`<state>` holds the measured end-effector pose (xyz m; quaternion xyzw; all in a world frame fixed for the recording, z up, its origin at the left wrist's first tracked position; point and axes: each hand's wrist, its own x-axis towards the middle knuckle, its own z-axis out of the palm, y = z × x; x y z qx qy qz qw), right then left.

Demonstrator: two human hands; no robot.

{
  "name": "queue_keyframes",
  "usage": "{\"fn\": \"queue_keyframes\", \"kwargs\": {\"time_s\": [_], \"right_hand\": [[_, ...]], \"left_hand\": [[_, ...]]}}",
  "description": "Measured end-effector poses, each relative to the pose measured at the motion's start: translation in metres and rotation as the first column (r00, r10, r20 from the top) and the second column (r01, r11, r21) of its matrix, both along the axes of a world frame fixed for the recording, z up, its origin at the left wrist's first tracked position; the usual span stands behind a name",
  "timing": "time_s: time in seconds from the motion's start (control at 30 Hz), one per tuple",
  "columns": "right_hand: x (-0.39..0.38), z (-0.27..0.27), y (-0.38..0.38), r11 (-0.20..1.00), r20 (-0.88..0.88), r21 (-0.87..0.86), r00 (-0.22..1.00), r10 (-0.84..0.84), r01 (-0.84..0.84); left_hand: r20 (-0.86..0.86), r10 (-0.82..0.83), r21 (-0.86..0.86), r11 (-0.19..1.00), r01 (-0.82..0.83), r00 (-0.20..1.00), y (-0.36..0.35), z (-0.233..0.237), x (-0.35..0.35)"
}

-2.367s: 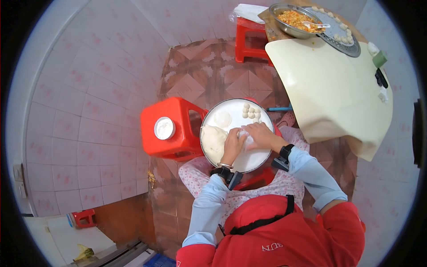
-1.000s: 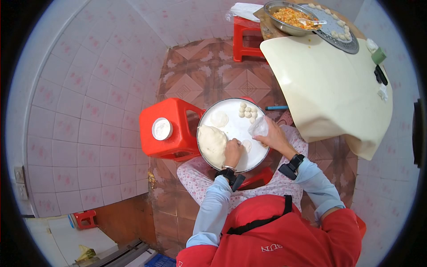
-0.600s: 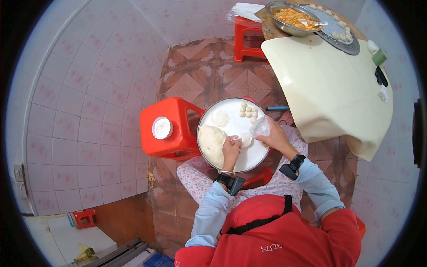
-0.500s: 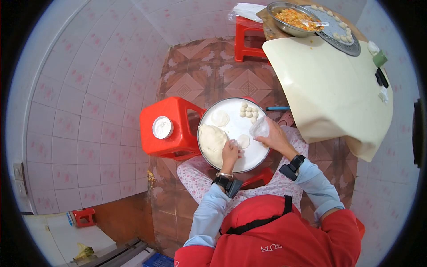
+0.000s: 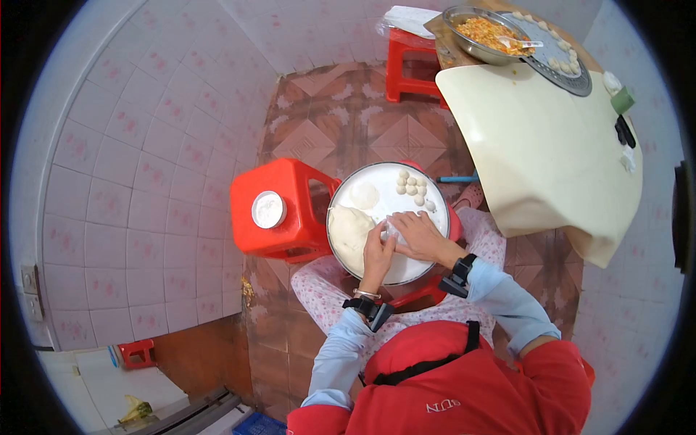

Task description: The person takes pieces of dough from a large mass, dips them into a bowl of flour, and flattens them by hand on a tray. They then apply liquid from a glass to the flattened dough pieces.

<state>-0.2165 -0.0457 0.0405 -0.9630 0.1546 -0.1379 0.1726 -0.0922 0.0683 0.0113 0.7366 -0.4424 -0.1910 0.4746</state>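
Note:
A round white tray [image 5: 419, 259] with a dark rim is between the knees. My right hand [image 5: 420, 236] is closed over a clear, see-through piece [image 5: 392, 230], glass or plastic, low over the tray. My left hand [image 5: 376, 255] meets it from the left, its fingers bent against the same piece; the fingertips are partly hidden. Beside the left hand lies a big lump of dough [image 5: 349, 233]. Behind it a flat dough round [image 5: 365, 195] rests on the tray. Several small dough balls [image 5: 411, 184] sit at the back right, with one ball [image 5: 430, 206] apart. Whatever is beneath the hands is hidden.
On the left, a red stool [image 5: 279, 185] carries a bowl of white powder [image 5: 269, 209]. At the right stands a table under a cream cover [image 5: 544, 138], with a steel bowl of orange filling [image 5: 486, 35] and a grey tray of dough pieces [image 5: 578, 83]. Another red stool [image 5: 395, 72] stands behind.
My right hand has moved left with the clear piece, from the tray's right side to beside my left hand. The dough round between the hands is now covered. The left hand has barely shifted.

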Motion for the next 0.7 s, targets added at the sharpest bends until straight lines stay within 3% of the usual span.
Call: {"fn": "queue_keyframes", "kwargs": {"time_s": [0.07,0.17,0.23,0.27,0.33,0.47,0.53,0.63,0.7], "right_hand": [[-0.002,-0.005,0.001,1.000,0.019,0.021,1.000,-0.012,0.011],[0.002,-0.005,0.001,0.996,0.067,0.078,0.997,-0.040,0.035],[0.007,-0.003,-0.006,0.999,0.054,-0.041,0.999,0.001,0.002],[0.010,-0.001,-0.012,0.999,0.052,-0.038,0.999,0.001,0.001],[0.018,0.004,-0.020,0.985,-0.067,0.166,0.997,-0.026,0.037],[0.015,0.000,-0.016,0.982,-0.077,0.178,0.996,-0.049,0.062],[0.005,-0.007,-0.001,1.000,0.135,-0.008,0.991,0.001,0.000],[0.005,-0.010,0.009,0.993,0.190,-0.106,0.981,-0.029,0.050],[0.016,-0.010,-0.005,0.996,0.176,-0.083,0.984,-0.030,0.045]], "left_hand": [[0.038,0.005,-0.025,1.000,-0.004,0.999,-0.002,-0.003,0.001],[-0.077,-0.027,0.074,0.997,0.032,0.997,-0.002,-0.002,0.008],[-0.313,0.008,0.173,0.984,0.049,0.950,-0.003,-0.002,0.012],[-0.315,0.009,0.175,0.983,0.049,0.949,-0.008,-0.007,0.015],[-0.210,-0.010,0.157,0.987,0.044,0.978,-0.018,-0.021,0.024],[-0.209,-0.018,0.225,0.972,0.066,0.978,-0.013,-0.027,0.023],[-0.138,-0.070,0.154,0.984,0.091,0.988,0.009,-0.025,0.009],[-0.125,-0.047,0.154,0.986,0.066,0.991,0.018,-0.022,0.002],[-0.137,-0.015,0.156,0.987,0.036,0.990,-0.003,-0.014,0.015]]}}
